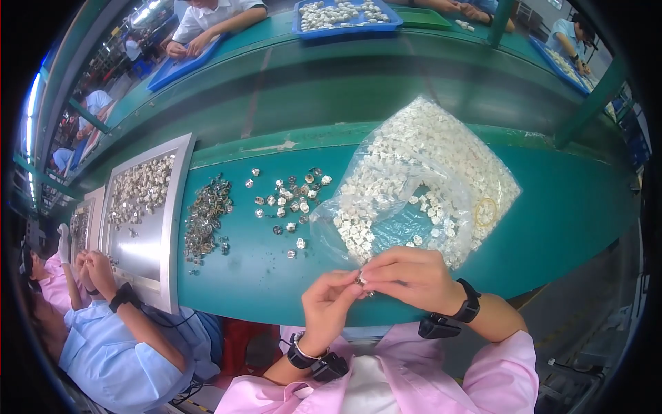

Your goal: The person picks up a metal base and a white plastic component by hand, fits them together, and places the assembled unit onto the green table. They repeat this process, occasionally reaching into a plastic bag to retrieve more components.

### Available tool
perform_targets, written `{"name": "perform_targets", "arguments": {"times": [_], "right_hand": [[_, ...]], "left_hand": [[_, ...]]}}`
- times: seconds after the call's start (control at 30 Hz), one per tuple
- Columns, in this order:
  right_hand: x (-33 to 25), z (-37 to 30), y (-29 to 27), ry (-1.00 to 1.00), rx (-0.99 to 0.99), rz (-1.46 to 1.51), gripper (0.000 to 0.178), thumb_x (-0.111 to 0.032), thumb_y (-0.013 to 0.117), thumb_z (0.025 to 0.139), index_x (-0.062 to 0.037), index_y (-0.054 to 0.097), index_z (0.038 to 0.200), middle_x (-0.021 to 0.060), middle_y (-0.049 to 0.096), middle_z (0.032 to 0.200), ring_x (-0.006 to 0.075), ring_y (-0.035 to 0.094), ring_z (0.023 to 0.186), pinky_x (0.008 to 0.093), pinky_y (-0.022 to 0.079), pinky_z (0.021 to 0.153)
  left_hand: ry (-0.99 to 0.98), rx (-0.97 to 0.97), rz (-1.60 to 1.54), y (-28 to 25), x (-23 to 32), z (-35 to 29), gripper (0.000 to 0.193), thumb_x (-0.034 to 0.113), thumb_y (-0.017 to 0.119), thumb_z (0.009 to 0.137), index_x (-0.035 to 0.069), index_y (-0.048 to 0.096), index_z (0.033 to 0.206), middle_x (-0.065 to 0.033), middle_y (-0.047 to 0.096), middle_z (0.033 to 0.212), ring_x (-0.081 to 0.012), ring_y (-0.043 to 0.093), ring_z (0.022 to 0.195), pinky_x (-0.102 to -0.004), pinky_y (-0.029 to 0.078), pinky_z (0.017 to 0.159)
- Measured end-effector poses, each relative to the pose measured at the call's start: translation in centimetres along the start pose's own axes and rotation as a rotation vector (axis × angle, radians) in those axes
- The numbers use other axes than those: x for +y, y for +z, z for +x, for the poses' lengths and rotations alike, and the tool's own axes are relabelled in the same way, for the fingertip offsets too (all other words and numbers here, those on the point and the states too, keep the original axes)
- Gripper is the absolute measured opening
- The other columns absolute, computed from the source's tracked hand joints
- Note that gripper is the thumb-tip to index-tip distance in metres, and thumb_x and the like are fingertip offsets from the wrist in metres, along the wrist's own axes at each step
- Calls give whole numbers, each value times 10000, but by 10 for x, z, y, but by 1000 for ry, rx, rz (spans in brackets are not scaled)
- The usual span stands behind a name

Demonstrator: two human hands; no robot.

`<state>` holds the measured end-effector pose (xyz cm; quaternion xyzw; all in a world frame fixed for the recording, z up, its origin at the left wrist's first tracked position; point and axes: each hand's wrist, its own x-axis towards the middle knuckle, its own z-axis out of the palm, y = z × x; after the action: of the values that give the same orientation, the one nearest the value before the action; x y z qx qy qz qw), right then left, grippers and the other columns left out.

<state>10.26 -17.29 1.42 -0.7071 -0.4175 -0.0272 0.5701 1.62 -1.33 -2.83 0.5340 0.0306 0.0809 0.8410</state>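
My left hand (328,302) and my right hand (408,274) meet at the near edge of the green table (565,214), both pinching one small silvery metal part (360,280) between their fingertips. Just beyond my hands lies an open clear plastic bag (427,172) full of small white and silvery parts. Left of the bag, several loose small parts (293,200) are scattered on the table. Further left sits a heap of darker metal pieces (205,217). Each wrist wears a black band.
A metal tray (148,245) with small parts stands at the left, where a person in a light blue shirt (114,359) works. Blue trays (345,17) with parts sit across the table, with other people behind them. A green conveyor belt (345,83) runs between.
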Motion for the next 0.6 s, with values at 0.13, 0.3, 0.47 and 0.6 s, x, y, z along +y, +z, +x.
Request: {"name": "perform_targets", "arguments": {"times": [0.13,0.3,0.47,0.6], "right_hand": [[-1,-4,4,9,-9,46,144,-25,711,761,-16,688,903,81,650,919,180,649,752,257,526,617],[-6,-3,4,14,-63,90,180,37,694,752,0,694,928,116,649,934,199,653,771,262,525,649],[-1,-3,2,38,-114,138,207,56,666,769,-17,694,960,91,630,916,181,636,773,255,507,640],[4,-3,0,83,-169,227,233,62,660,769,-33,696,978,74,623,903,172,626,776,253,497,641]], "left_hand": [[24,-29,-64,-2,0,-2,177,-93,581,845,-56,602,1016,-148,618,987,-168,633,818,-269,535,722],[64,2,-1,-1,0,-4,135,-88,598,830,-52,594,959,-167,627,913,-168,625,716,-267,531,625],[70,16,49,-2,2,-6,121,-114,611,801,-54,594,905,-177,640,846,-206,654,676,-276,545,569],[45,21,47,0,5,-6,106,-121,618,787,-51,583,860,-191,645,822,-231,669,657,-278,552,544]]}}
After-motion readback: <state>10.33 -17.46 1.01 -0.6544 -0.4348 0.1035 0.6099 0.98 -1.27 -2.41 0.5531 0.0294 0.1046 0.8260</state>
